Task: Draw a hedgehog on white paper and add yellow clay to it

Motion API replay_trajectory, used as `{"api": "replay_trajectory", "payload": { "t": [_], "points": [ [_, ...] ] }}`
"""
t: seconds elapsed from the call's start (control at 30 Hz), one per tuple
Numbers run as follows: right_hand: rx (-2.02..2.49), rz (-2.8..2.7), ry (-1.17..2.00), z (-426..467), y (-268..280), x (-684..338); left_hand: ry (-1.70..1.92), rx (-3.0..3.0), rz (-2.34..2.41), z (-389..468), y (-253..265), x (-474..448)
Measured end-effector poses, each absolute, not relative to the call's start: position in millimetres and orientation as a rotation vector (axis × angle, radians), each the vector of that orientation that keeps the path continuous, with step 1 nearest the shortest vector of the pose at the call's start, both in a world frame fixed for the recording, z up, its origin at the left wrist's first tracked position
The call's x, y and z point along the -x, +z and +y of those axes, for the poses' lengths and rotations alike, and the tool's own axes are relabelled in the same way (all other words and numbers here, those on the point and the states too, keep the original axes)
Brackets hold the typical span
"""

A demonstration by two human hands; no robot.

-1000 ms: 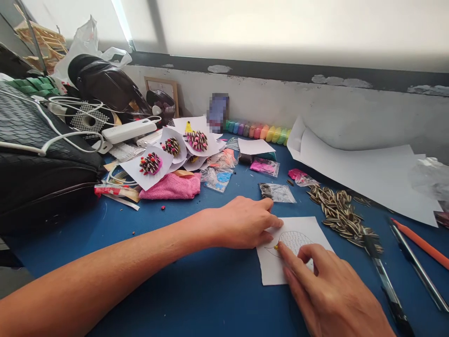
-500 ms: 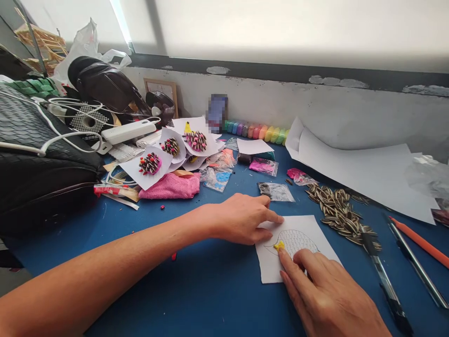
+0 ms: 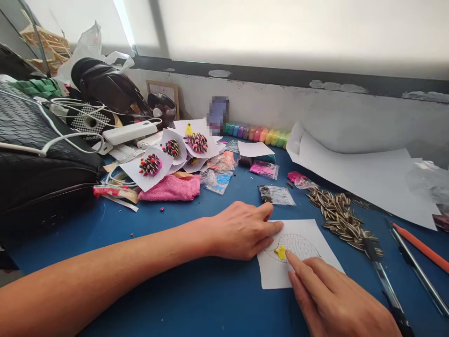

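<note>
A small white sheet of paper (image 3: 268, 276) lies on the blue table, with a rounded outline full of short strokes drawn on it. A flattened dab of yellow modelling clay (image 3: 280, 252) sticks to the left part of the drawing. My left hand (image 3: 245, 229) rests at the sheet's upper left edge, fingers stretched and the index fingertip on the paper. From the lower right my right hand (image 3: 336, 295) reaches in; its index fingertip touches the right side of the clay. Its thumb is apart below, and the other fingers are partly hidden behind the index finger.
Sunflower seeds (image 3: 336, 215) are heaped right of the sheet, beside a black pen (image 3: 386, 276) and an orange pencil (image 3: 421, 245). Clay packets (image 3: 277, 195) lie behind. Seed-covered clay figures (image 3: 150, 165) sit on papers at left, near a pink towel (image 3: 171, 187) and a black bag (image 3: 45, 164).
My right index finger has shifted slightly right and down along the yellow clay, which now shows more and looks more spread. My left hand keeps its place on the paper; the view has tilted slightly.
</note>
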State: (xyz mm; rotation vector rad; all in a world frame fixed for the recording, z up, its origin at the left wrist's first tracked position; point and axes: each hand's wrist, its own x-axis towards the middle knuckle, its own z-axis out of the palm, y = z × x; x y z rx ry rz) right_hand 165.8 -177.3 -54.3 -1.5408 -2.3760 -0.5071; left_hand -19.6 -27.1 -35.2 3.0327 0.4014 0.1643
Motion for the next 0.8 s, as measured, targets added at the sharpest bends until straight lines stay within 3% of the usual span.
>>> {"api": "replay_trajectory", "payload": {
  "t": [0.53, 0.8],
  "points": [
    [1.575, -2.387, -0.666, -167.6, -62.5, -159.7, 0.359, -3.064, 0.284, -21.8, -41.2, 19.5],
    [1.517, -2.341, -0.466, -171.2, -63.1, -169.5, 0.415, -3.013, 0.313, -21.7, -46.6, 18.5]
  ]
}}
